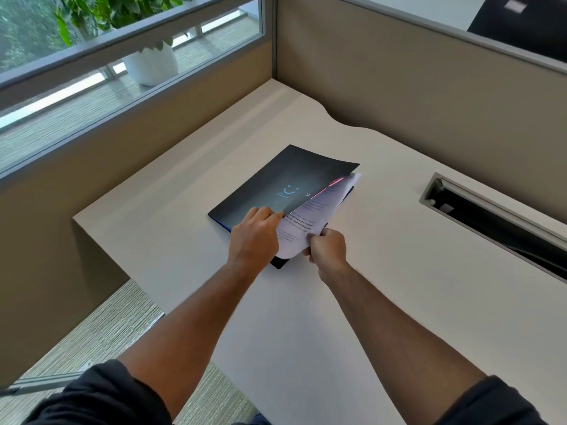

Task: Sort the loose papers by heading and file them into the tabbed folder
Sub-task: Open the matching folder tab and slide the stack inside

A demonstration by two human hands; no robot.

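Black folder (270,182) cover lifted by left hand (254,237); right hand (326,245) pinches, seemingly, printed papers (302,223).

The print on the papers (302,223) is too blurred to read, so no heading can be told. Most of each sheet lies hidden under the folder's (282,182) raised black cover. The left hand (256,237) covers the folder's near edge. The worktop (383,302) and the far-left plant (122,13) are cut off by the picture's edges.
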